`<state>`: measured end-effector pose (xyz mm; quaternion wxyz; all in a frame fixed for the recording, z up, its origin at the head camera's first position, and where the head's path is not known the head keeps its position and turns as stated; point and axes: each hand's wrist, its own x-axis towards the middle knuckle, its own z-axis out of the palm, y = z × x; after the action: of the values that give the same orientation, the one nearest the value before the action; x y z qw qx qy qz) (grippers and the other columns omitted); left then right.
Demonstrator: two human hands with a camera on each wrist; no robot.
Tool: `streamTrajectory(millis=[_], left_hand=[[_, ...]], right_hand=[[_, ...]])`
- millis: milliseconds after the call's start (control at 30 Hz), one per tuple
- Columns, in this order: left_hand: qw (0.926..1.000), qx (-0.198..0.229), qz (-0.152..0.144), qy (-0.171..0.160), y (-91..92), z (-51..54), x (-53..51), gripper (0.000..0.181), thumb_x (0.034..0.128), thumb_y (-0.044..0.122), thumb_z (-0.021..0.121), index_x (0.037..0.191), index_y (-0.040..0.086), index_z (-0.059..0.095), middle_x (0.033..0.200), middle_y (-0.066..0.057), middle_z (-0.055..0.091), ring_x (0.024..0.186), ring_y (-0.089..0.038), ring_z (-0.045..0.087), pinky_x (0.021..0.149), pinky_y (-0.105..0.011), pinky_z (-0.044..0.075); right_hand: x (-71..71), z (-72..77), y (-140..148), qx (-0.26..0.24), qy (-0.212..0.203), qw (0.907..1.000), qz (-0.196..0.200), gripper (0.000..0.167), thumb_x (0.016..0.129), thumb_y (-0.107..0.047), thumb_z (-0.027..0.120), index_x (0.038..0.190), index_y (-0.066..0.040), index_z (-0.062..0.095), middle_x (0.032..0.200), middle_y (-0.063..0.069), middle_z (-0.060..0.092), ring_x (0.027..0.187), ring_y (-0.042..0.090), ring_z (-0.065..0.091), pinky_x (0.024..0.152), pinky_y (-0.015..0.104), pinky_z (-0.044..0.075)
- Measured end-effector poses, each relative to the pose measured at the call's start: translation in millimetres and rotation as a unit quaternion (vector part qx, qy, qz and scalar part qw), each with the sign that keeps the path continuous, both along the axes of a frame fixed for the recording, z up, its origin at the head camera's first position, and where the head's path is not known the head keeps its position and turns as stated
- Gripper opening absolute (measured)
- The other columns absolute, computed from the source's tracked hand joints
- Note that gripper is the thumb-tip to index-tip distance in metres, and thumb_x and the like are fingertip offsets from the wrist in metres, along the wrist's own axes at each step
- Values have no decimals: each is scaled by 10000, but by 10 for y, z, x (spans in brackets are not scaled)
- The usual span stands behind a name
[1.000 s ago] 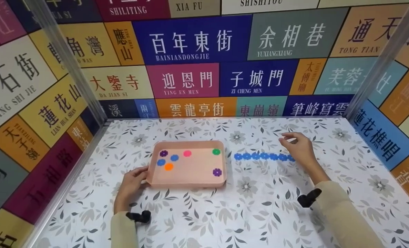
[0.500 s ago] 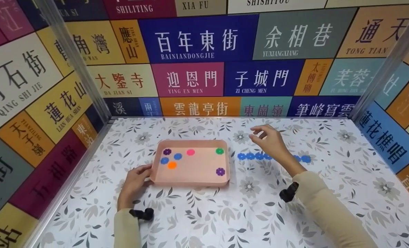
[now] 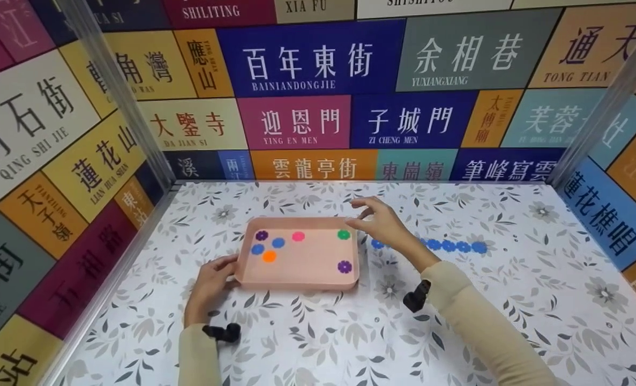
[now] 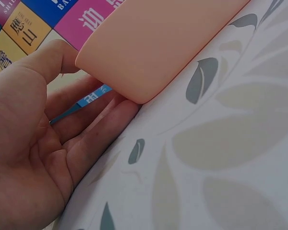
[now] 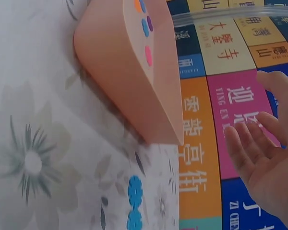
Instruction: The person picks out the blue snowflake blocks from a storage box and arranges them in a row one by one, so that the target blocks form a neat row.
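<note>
My left hand rests its fingers against the left end of the peach tray. In the left wrist view, the fingers lie along the tray's outer wall. Over the tray's far right corner hovers my right hand, thumb and fingers apart, nothing seen between them. Inside the tray lie small flower-shaped discs: blue discs, an orange disc, a pink disc, a green disc and purple discs. Right of it runs a row of blue flower-shaped discs, partly hidden by my right hand and wrist.
A white cloth with a leaf and flower print covers the table. Behind it stands a wall of coloured name panels, with more panels at both sides. Clear plastic-looking corner strips rise at the back corners.
The right hand has swept left from above the right end of the blue row to the tray's far right corner. My left hand stays at the tray; the view has shifted slightly.
</note>
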<state>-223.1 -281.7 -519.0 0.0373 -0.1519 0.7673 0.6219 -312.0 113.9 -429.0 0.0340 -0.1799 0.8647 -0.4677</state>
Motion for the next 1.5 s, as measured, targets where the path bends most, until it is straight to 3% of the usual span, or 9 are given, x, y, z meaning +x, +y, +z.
streamTrajectory(millis=[200, 433, 533, 733, 967, 1133, 1300, 1433, 1500], left_hand=[[10000, 75, -38, 54, -3, 13, 10, 448, 983, 160, 539, 1414, 37, 550, 1423, -202, 571, 1170, -275, 616, 868, -320, 604], [9999, 55, 5, -93, 4, 21, 12, 452, 987, 181, 539, 1426, 73, 546, 1454, -164, 553, 1200, -274, 598, 865, -301, 599], [10000, 82, -16, -9, 7, 7, 18, 448, 993, 166, 536, 1424, 44, 541, 1441, -194, 558, 1168, -263, 614, 854, -307, 602], [9996, 229, 10, 169, 3, -17, 16, 420, 994, 159, 548, 1392, 27, 570, 1391, -201, 596, 1100, -227, 642, 839, -311, 603], [9995, 270, 32, 181, 4, -12, 16, 413, 991, 143, 538, 1387, 28, 574, 1381, -204, 601, 1086, -231, 645, 841, -317, 601], [9991, 398, 6, 133, 5, -7, 18, 426, 989, 141, 541, 1399, 25, 561, 1405, -208, 581, 1090, -231, 641, 852, -318, 598], [9995, 290, 53, 65, 1, -5, 13, 430, 984, 153, 535, 1400, 48, 565, 1409, -184, 584, 1148, -267, 625, 877, -327, 597], [9998, 165, 64, 3, 3, 3, 18, 430, 983, 169, 534, 1399, 62, 570, 1416, -169, 584, 1172, -271, 620, 881, -330, 599], [9998, 167, 51, 23, 2, -1, 20, 431, 982, 166, 537, 1397, 54, 572, 1416, -176, 584, 1163, -265, 626, 871, -327, 603]], right_hand=[[3, -54, -224, -12, 20, 9997, 235, 568, 900, -317, 741, 1414, -160, 557, 1403, 54, 560, 1142, 247, 612, 816, 381, 579], [4, -155, -473, -207, -123, 9991, 350, 573, 870, -280, 771, 1392, -137, 583, 1376, 95, 590, 1115, 257, 609, 833, 338, 558], [12, -191, -578, -243, -114, 9987, 440, 571, 870, -273, 774, 1385, -111, 588, 1369, 116, 599, 1115, 261, 612, 858, 341, 556], [28, -249, -765, -411, -513, 9966, 505, 561, 886, -303, 756, 1388, -120, 583, 1384, 156, 587, 1107, 242, 610, 829, 327, 574], [3, -356, -950, -870, -944, 9894, 678, 602, 913, -269, 728, 1423, -25, 521, 1368, 212, 575, 1062, 270, 603, 913, 498, 574], [13, -389, -1090, -913, -1035, 9871, 815, 607, 913, -261, 727, 1427, -20, 511, 1380, 206, 578, 1036, 267, 616, 926, 520, 566], [4, -433, -1227, -900, -1199, 9856, 786, 565, 925, -264, 714, 1420, -63, 530, 1364, 188, 579, 972, 367, 650, 789, 453, 611], [-20, -513, -1303, -905, -1543, 9810, 746, 561, 918, -293, 722, 1419, -120, 539, 1276, 136, 592, 802, 275, 636, 593, 344, 596], [-29, -545, -1325, -908, -1644, 9795, 733, 563, 909, -294, 732, 1415, -139, 542, 1220, 109, 594, 734, 213, 589, 558, 303, 566]])
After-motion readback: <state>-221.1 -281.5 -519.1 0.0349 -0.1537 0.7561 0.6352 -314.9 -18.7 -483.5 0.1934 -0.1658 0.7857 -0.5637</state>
